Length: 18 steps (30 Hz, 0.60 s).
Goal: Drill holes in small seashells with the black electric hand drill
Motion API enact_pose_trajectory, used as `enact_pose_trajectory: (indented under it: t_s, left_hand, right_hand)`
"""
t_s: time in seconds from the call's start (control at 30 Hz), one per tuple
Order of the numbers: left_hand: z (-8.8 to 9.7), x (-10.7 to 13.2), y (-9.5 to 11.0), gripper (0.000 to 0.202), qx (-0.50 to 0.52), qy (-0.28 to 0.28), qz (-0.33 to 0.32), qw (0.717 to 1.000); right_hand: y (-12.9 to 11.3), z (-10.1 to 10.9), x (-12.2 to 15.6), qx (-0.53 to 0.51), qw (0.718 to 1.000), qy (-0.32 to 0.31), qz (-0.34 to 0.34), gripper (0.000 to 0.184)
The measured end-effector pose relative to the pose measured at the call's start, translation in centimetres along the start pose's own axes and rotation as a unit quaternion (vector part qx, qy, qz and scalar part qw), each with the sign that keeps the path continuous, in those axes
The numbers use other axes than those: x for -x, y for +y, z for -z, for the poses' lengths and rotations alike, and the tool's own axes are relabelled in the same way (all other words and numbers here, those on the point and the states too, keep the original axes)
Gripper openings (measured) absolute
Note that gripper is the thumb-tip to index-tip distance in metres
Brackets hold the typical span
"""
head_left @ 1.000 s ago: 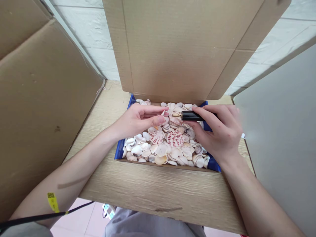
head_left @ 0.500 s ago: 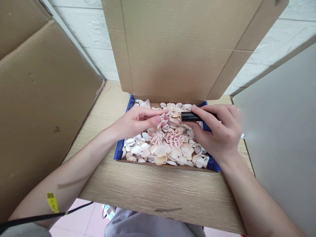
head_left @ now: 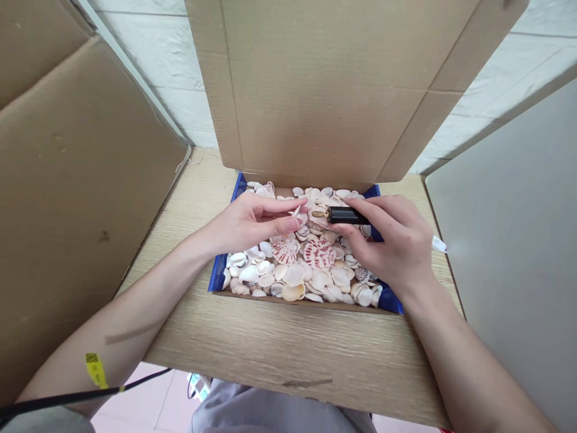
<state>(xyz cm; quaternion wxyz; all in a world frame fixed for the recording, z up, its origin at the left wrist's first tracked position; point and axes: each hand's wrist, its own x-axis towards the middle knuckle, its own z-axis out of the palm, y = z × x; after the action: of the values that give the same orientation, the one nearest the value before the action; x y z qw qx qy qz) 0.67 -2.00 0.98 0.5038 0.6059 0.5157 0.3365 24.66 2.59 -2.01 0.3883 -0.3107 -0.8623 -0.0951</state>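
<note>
My left hand [head_left: 256, 224] pinches a small whitish seashell [head_left: 296, 211] edge-on between thumb and fingertips, above a box of shells. Closed around a black hand drill [head_left: 347, 215] is my right hand [head_left: 394, 237]. The drill lies level, its brass chuck [head_left: 318, 214] and thin bit pointing left at the held shell. The bit's tip reaches the shell, but whether it has gone in I cannot tell. Below both hands, many pale shells fill the cardboard box [head_left: 219, 270] with blue sides. Two red-and-white scallop shells [head_left: 319, 251] lie in the middle of the pile.
The box's tall cardboard lid [head_left: 315, 90] stands up behind it. A cardboard panel [head_left: 81, 180] rises on the left and a grey panel [head_left: 509, 228] on the right. A black cable [head_left: 67, 398] with a yellow tag hangs near my left forearm, by the wooden table's [head_left: 270, 343] front edge.
My right hand has shifted slightly left with the drill, bringing the chuck nearer the shell. The shell in my left hand has turned more edge-on. A white piece shows more behind my right hand.
</note>
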Motion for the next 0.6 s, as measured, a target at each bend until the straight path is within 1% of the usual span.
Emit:
enact_pose_trajectory:
  t_s: [0.1,0.17,0.27,0.37,0.47,0.6]
  left_hand:
    - [-0.03,-0.05,-0.04,0.046,-0.002,0.008,-0.014,1.000]
    - [-0.05,-0.05,-0.05,0.048,-0.002,0.008,-0.015,1.000]
    - [-0.09,0.00,0.10,0.047,0.002,0.008,0.009,1.000]
    - [-0.08,0.05,0.25,0.042,0.006,0.005,0.032,0.999]
    - [0.03,0.02,0.17,0.039,0.007,-0.006,0.023,1.000]
    - [0.10,-0.05,-0.15,0.044,0.008,0.000,-0.004,1.000]
  right_hand:
    - [-0.15,-0.10,0.16,-0.025,0.998,-0.048,-0.025,0.028]
    - [-0.23,-0.10,0.19,-0.021,0.998,-0.057,-0.028,0.027]
    - [-0.20,-0.03,0.12,-0.020,0.999,-0.034,-0.015,0.025]
    - [-0.08,0.12,-0.01,-0.023,1.000,0.001,0.017,0.025]
    - [-0.02,0.30,-0.15,-0.011,0.999,0.024,0.037,0.026]
    - [-0.02,0.28,-0.21,-0.003,0.999,0.027,0.034,0.029]
